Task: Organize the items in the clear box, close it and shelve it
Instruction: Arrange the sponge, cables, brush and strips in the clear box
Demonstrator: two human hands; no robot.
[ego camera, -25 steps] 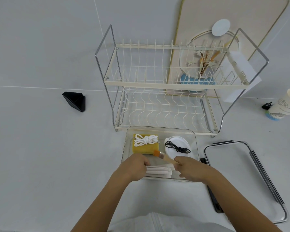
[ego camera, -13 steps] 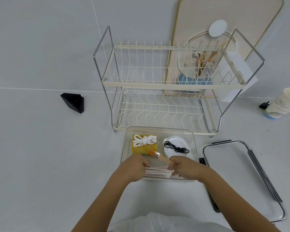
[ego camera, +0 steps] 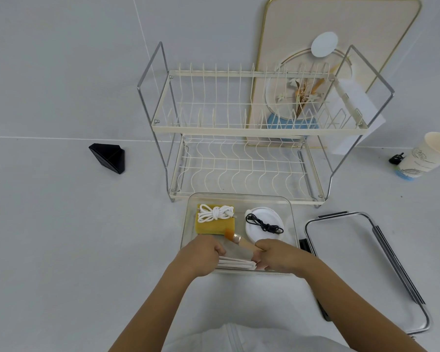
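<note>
Meanwhile the brush, gripped by the right hand, has slid leftward inside the clear box; the left hand keeps pinching the white folded stack, so organizing continues

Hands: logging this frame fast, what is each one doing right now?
Left hand: closed on the white folded sheets in the box.
Right hand: closed on the brush, also touching the sheets.
</note>
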